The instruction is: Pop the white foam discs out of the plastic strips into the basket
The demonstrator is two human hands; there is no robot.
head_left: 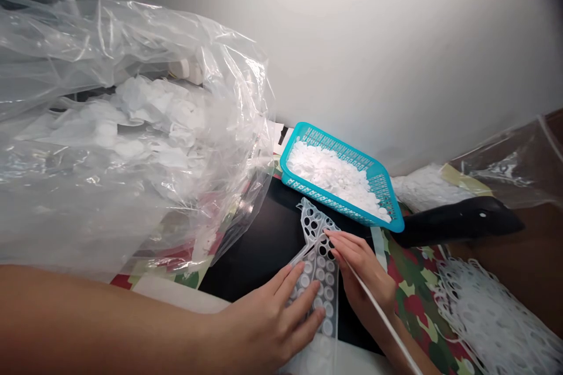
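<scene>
My left hand [285,310] lies with fingers spread on a clear sheet [333,319] bearing rows of small round white discs [329,293], pressing it against a black board [259,234]. At the sheet's far end, a perforated film [311,220] full of round holes is lifted and folded back. My right hand [363,272] is closed at the film's right edge, thumb and fingertips pinched together. A thin white stick or strip [382,316] runs from the right hand toward the lower right; I cannot tell which it is.
A blue basket [398,220] full of small white discs stands behind the board. A large clear plastic bag [132,187] with white pieces fills the left. At right are a black handle-like object [461,221], a heap of perforated film scraps [497,316] and a camouflage-patterned cloth [416,304].
</scene>
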